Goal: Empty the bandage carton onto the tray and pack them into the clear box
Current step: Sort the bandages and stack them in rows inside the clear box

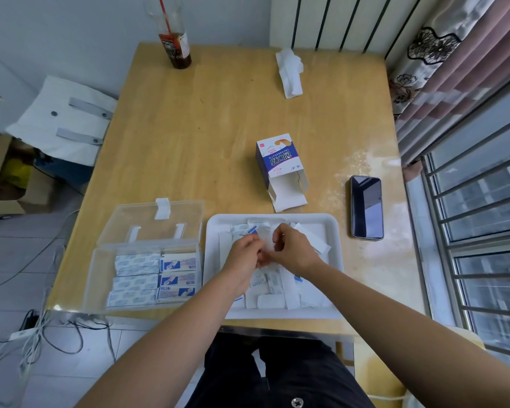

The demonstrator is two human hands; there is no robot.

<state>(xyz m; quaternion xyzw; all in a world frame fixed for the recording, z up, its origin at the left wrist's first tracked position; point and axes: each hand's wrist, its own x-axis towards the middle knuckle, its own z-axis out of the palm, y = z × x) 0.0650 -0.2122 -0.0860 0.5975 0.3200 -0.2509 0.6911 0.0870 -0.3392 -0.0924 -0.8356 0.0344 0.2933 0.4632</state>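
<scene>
One carton (280, 169). One tray (334, 228). One clear box (96, 278), six bandage stacks (136, 262) inside, two columns of three. Loose bandages (273, 285) on tray: overlapping pile, can't count. Two hands: left hand (243, 250), right hand (292, 248). One phone (366, 207), one bottle (177, 45), one tissue (290, 72), one table (203, 128).

Wooden table (218, 119); barred window (483, 231); curtain (442, 63)

On the wooden table (218, 113) sit a phone (366, 207), a crumpled tissue (290, 72) and a straw-topped bottle (176, 45).
</scene>
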